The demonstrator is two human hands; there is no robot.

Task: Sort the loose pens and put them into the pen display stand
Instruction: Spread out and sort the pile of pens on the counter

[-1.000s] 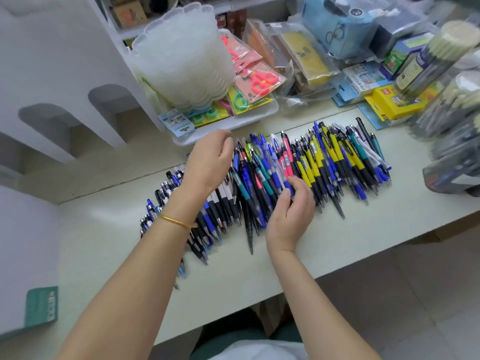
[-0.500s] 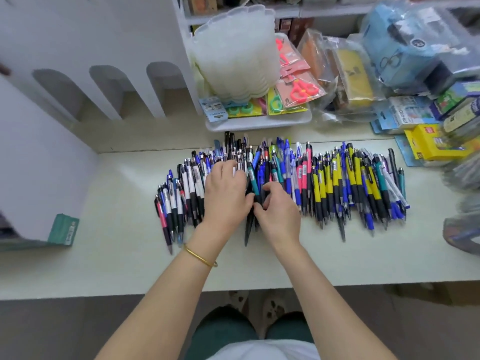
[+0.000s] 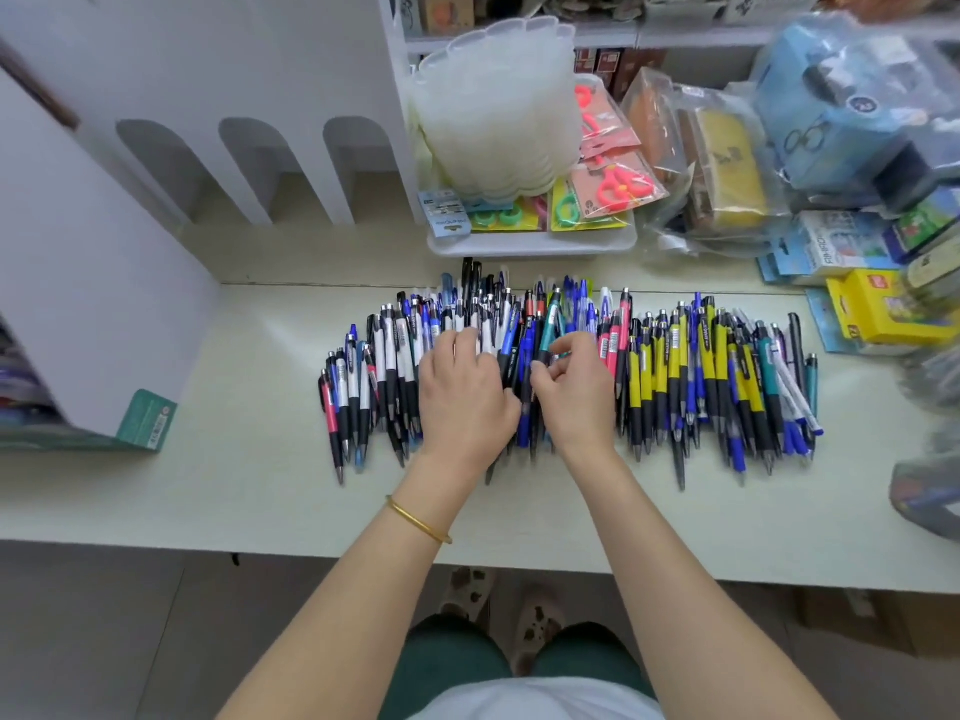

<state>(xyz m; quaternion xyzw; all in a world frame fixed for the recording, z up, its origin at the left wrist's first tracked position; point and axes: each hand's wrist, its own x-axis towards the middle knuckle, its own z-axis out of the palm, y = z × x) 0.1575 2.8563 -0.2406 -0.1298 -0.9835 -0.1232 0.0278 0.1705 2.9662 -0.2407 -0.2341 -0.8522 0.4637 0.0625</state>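
The row of loose plastic click pens (image 3: 670, 371) lies across the pale green tabletop (image 3: 208, 491), too many and too overlapped to count. Its middle is hidden under 2 hands. Each pen's long axis runs front to back, tip toward the person. The left hand (image 3: 462, 402), with 1 gold bangle (image 3: 418, 519) at the wrist, rests flat on the pens, fingers straight. The right hand (image 3: 571, 392) curls, pinching among them; which pen is unclear. Behind stands a white panel with 3 arched openings (image 3: 291, 85). The right edge is blurred.
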